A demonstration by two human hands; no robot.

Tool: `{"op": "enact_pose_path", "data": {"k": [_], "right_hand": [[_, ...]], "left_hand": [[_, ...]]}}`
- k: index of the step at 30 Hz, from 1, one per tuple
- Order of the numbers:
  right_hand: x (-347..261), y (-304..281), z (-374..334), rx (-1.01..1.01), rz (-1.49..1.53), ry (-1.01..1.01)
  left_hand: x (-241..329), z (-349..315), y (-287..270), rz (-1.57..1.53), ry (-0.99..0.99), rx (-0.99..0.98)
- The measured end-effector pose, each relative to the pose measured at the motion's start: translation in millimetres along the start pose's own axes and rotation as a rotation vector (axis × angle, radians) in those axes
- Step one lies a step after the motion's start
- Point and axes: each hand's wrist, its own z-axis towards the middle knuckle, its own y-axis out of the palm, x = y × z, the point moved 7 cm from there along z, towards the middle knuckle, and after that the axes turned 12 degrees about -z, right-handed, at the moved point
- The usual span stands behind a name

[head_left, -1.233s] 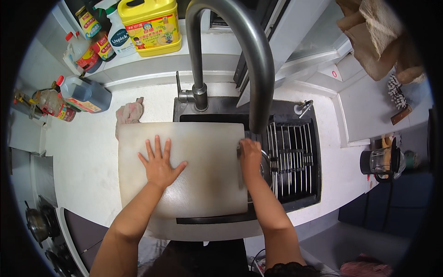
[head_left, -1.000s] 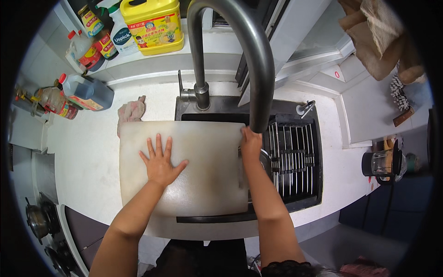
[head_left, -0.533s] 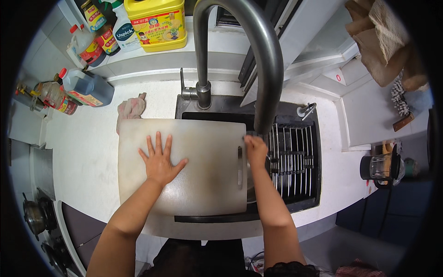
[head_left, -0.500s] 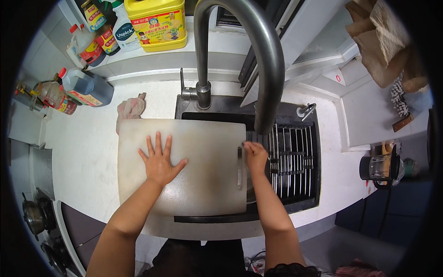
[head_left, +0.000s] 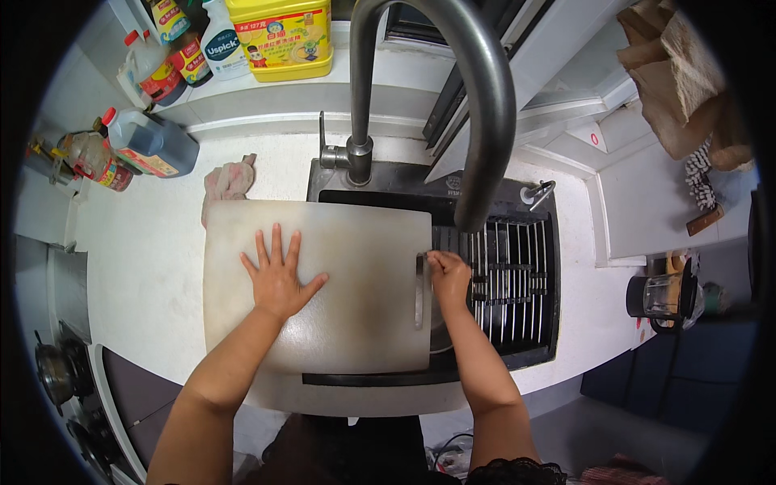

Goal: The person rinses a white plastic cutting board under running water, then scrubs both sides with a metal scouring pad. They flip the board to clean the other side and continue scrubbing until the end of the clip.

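A whitish translucent cutting board [head_left: 356,242] with a brownish stain lies across the counter and the left part of the dark sink [head_left: 323,182]. My left hand [head_left: 277,283] is spread flat on its left half, fingers pointing away from me. At the board's right edge, beside the long handle slot, my right hand [head_left: 450,279] is closed, its thumb and fingertips pinching the edge near the slot's far end. Its lower fingers are curled and partly hidden.
A grey gooseneck tap [head_left: 489,105] arches over the sink. In the sink's right part sits a metal-barred rack [head_left: 509,275]. A pinkish rag [head_left: 229,179] lies behind the board. Bottles and a yellow tub [head_left: 283,40] stand at the back left; a blender [head_left: 659,295] is at far right.
My right hand has slid slightly toward me along the board's edge. My left hand stays spread in the same place on the board, and the view has shifted a little.
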Motion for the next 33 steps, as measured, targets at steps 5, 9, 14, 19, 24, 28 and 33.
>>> {"op": "enact_pose_path", "data": {"k": [5,9,14,19,24,28,33], "right_hand": [[7.1,8.6,49.9,0.037,0.052,0.100],[-0.3,-9.8,-20.0,0.010,-0.043,-0.020],[-1.4,-34.4,-69.9,-0.080,0.043,0.112],[6.9,-2.5,26.9,-0.011,0.026,0.139],[-0.7,-23.3,-57.4,-0.044,-0.058,0.033],[-10.3,-34.8,-66.9,-0.062,-0.048,0.004],[-8.4,-15.1,3.2,-0.028,-0.152,0.031]], "left_hand": [[11.5,3.5,-5.8,-0.015,0.022,-0.005],[6.1,3.1,-5.8,-0.011,0.018,0.012],[3.7,1.9,-1.3,0.008,0.013,0.013],[8.9,3.5,-4.4,0.010,0.049,0.039],[4.1,3.4,-3.9,0.003,0.040,0.043],[3.0,0.3,-0.4,0.015,0.038,0.046],[11.1,0.4,-4.0,0.000,0.050,0.041]]}}
